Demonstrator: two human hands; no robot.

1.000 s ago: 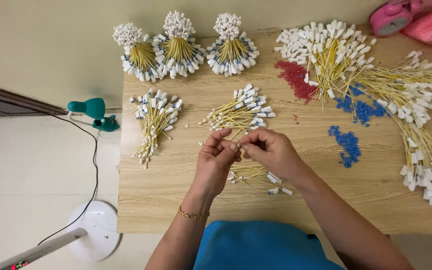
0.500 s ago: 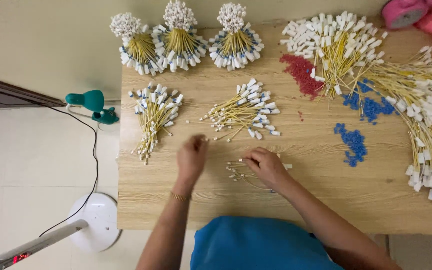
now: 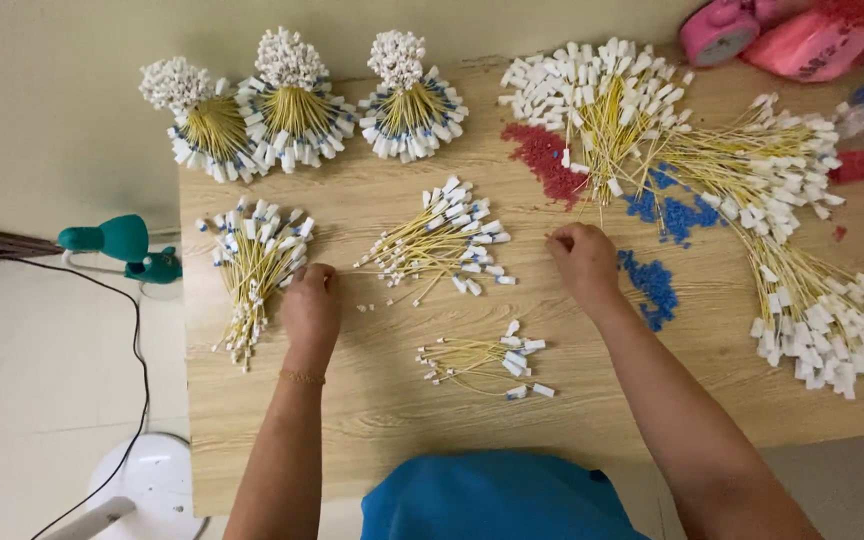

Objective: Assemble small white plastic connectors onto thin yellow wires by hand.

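Observation:
My left hand [image 3: 310, 300] rests knuckles up on the wooden table [image 3: 372, 450], its curled fingers touching the right edge of a fanned pile of yellow wires with white end caps [image 3: 255, 268]. My right hand [image 3: 582, 258] is stretched out to the right of a middle pile of the same wires [image 3: 440, 243], fingertips down on the table between a heap of red beads [image 3: 544, 160] and a heap of blue beads [image 3: 650, 285]. A small pile of wires [image 3: 482, 360] lies between my arms. The fingers hide whatever either hand holds.
Three upright round bundles of wires [image 3: 292, 105] stand along the far edge. A big loose heap of wires [image 3: 752, 200] covers the right side. Pink objects [image 3: 782, 35] sit at the far right corner. A teal clamp lamp [image 3: 122, 245] and a cable hang off the left edge.
My hands were together over the small pile a second ago. They have since parted: the left went out to the left pile, the right up and right towards the beads.

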